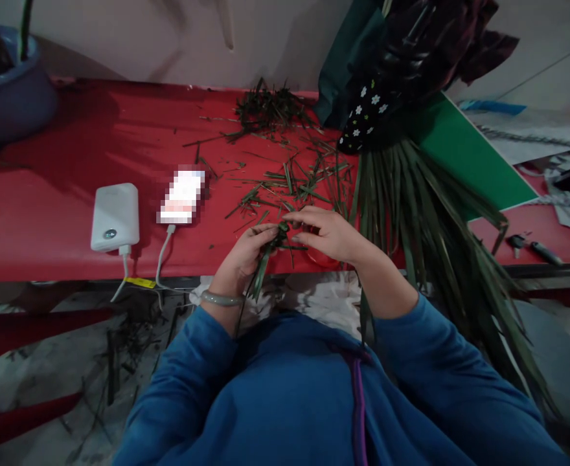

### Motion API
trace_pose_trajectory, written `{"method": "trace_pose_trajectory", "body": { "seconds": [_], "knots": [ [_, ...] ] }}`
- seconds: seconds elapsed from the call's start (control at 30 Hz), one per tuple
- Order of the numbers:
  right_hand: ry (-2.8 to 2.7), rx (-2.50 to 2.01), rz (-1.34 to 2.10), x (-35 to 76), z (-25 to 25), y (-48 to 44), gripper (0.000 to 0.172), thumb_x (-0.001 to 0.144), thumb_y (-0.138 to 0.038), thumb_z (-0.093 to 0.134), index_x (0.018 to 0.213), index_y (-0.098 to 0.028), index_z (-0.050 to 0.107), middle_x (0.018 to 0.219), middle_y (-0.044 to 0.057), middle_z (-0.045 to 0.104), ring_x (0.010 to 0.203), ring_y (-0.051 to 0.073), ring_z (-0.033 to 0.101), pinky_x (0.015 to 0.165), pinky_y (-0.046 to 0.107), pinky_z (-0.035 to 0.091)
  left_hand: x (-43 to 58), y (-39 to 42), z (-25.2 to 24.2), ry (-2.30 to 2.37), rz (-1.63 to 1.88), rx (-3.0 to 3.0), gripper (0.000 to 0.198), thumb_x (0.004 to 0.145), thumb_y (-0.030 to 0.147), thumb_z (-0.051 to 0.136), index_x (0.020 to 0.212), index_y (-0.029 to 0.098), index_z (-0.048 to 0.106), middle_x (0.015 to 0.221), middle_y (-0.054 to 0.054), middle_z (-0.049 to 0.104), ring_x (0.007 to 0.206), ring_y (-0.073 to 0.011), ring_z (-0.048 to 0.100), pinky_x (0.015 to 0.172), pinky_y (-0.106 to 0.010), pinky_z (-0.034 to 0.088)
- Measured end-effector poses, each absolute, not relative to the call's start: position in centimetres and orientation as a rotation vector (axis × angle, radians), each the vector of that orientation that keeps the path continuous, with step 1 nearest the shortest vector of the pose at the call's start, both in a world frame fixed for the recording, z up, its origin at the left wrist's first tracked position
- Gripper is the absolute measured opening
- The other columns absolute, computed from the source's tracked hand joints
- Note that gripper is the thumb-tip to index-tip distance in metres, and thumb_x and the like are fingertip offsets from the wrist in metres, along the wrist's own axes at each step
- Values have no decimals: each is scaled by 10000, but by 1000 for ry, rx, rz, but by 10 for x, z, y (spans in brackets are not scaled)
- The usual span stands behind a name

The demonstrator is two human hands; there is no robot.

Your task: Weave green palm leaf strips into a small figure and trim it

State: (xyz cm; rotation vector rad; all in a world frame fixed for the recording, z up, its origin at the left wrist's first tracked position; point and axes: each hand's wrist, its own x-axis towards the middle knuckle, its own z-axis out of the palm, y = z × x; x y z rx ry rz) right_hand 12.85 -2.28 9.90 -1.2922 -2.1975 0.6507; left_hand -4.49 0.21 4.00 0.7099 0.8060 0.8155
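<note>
My left hand (247, 254) is closed, pinching a small knotted piece of woven green leaf (284, 228) between thumb and fingers. Long leaf strips (262, 275) hang from it below the palm. From the other side, my right hand (331, 234) has its curled fingertips at the same woven piece. The thumb and forefinger of that hand lie around its right side, and the exact contact is partly hidden. Under my right hand, a round red object (321, 259) shows only in part. A bangle (223, 299) circles my left wrist.
Cut leaf scraps (295, 181) litter the red tabletop (71, 213), with a heap (270, 110) behind. At left are a white power bank (114, 217), a lit phone (182, 197) and a blue pot (10, 97). Long leaves (396, 188), a green board (474, 155) and keys (517, 243) lie right.
</note>
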Motion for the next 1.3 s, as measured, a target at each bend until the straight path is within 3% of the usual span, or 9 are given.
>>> {"method": "trace_pose_trajectory", "body": {
  "seconds": [0.63, 1.3],
  "knots": [
    [-2154, -1298, 769, 125, 91, -12, 216, 762, -264, 528, 943, -184, 613, 844, 19, 636, 750, 127, 559, 691, 245, 411, -45, 4, 32, 803, 765, 760, 239, 551, 281, 713, 737, 149, 641, 634, 15, 613, 511, -51, 533, 504, -169, 458],
    [-2076, -1316, 721, 121, 80, -11, 198, 771, -283, 516, 915, -182, 606, 852, 19, 639, 772, 126, 564, 704, 239, 408, -43, 4, 32, 842, 820, 731, 232, 556, 278, 701, 743, 157, 634, 652, 30, 619, 522, -45, 538, 517, -164, 458]
  ]
}}
